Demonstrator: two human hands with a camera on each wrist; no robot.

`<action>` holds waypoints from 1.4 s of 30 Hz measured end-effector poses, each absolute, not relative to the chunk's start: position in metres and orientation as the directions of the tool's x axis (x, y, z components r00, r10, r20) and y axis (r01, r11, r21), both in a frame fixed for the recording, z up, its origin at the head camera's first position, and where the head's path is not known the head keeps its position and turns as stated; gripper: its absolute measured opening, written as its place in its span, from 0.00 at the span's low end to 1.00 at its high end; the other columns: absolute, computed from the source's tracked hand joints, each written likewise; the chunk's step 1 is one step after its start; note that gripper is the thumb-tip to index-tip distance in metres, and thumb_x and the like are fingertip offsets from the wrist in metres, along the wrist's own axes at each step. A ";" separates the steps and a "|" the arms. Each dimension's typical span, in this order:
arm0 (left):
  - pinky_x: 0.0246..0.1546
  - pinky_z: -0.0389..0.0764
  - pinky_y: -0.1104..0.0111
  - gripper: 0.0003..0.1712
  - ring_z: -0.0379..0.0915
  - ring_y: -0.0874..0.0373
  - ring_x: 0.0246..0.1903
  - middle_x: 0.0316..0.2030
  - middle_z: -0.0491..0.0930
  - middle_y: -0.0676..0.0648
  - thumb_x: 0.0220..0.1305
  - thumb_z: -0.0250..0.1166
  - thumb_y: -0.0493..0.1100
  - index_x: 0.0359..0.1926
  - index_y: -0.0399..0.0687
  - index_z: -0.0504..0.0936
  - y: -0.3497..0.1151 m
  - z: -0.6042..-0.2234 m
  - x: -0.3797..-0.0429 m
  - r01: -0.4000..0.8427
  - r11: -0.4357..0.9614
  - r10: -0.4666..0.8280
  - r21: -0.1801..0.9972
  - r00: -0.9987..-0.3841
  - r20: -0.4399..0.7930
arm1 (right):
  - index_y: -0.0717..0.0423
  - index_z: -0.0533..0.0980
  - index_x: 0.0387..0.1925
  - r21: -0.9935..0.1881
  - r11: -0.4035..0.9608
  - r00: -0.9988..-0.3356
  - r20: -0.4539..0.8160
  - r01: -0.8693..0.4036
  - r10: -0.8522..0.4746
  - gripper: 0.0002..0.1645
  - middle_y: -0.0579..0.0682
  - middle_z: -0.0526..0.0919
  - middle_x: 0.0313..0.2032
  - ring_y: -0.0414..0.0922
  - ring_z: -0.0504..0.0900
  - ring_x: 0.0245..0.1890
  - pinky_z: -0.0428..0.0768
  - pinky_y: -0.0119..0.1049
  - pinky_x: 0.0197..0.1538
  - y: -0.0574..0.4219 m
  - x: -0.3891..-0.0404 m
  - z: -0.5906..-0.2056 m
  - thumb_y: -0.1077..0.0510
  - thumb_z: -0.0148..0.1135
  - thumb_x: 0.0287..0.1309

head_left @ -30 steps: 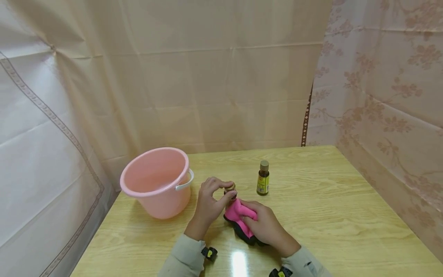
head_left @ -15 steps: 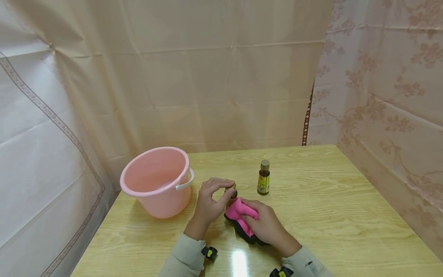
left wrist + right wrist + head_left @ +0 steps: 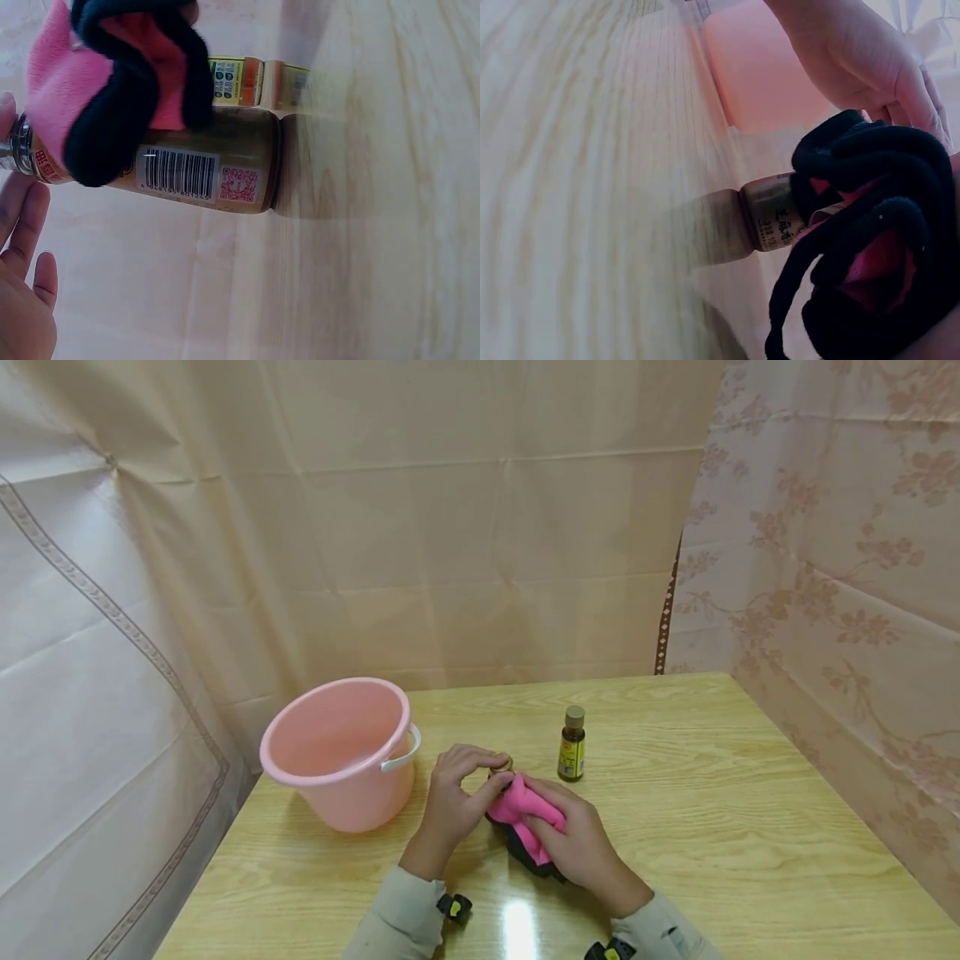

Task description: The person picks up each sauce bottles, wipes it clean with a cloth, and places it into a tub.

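Note:
My left hand point(image 3: 453, 797) pinches the cap of a small glass bottle point(image 3: 180, 176) between thumb and fingers. The bottle stands upright on the table, its barcode label showing in the left wrist view. Bunched in my right hand point(image 3: 577, 837) is a pink cloth point(image 3: 528, 814) with thick black edging. It lies against the bottle's upper side and covers much of it in the head view. A second bottle point(image 3: 572, 750), brown with a yellow label and a tan cap, stands just beyond my right hand.
A pink bucket point(image 3: 352, 797) with a white handle point(image 3: 401, 758) stands to the left of my left hand. The wood-grain table point(image 3: 735, 810) reaches back to a beige curtain point(image 3: 465, 568). A floral curtain point(image 3: 855, 602) hangs along the right side.
My right hand has shifted the cloth slightly up and away from me, toward the bottle's neck. My left hand stays at the cap, which has tilted a little and come back.

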State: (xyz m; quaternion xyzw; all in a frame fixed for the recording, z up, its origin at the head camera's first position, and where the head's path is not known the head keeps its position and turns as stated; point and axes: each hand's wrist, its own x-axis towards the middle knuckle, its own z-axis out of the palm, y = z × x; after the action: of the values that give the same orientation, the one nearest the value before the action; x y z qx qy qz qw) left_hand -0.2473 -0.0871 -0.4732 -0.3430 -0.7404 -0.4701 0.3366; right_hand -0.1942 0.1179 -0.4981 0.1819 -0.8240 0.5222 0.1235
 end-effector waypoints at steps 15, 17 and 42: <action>0.51 0.69 0.58 0.11 0.79 0.59 0.45 0.42 0.88 0.57 0.59 0.78 0.44 0.44 0.55 0.91 -0.086 -0.476 -0.248 0.814 0.310 0.198 0.491 -0.560 0.804 | 0.38 0.74 0.70 -0.765 0.349 -0.841 0.505 -0.540 -0.195 0.31 0.39 0.80 0.64 0.42 0.79 0.64 0.81 0.41 0.62 0.117 -0.192 -0.494 0.59 0.68 0.68; 0.52 0.70 0.58 0.11 0.79 0.59 0.45 0.41 0.88 0.57 0.61 0.77 0.44 0.45 0.55 0.91 -0.087 -0.476 -0.249 0.816 0.306 0.201 0.491 -0.559 0.804 | 0.38 0.75 0.69 -0.775 0.351 -0.850 0.487 -0.526 -0.199 0.31 0.39 0.80 0.63 0.42 0.80 0.63 0.81 0.40 0.62 0.117 -0.193 -0.495 0.59 0.68 0.68; 0.51 0.68 0.55 0.12 0.80 0.54 0.47 0.42 0.89 0.52 0.66 0.70 0.38 0.49 0.51 0.90 -0.093 -0.473 -0.247 0.807 0.272 0.239 0.524 -0.584 0.775 | 0.40 0.80 0.65 -0.843 0.416 -0.940 0.298 -0.341 -0.167 0.27 0.39 0.83 0.61 0.38 0.81 0.60 0.80 0.39 0.62 0.117 -0.193 -0.495 0.58 0.71 0.65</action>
State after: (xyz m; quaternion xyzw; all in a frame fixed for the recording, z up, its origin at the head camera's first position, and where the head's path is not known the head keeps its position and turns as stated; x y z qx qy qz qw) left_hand -0.2466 -0.0933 -0.4728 -0.3519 -0.7431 -0.4899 0.2897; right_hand -0.1934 0.1175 -0.4951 0.1518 -0.8372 0.5187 0.0841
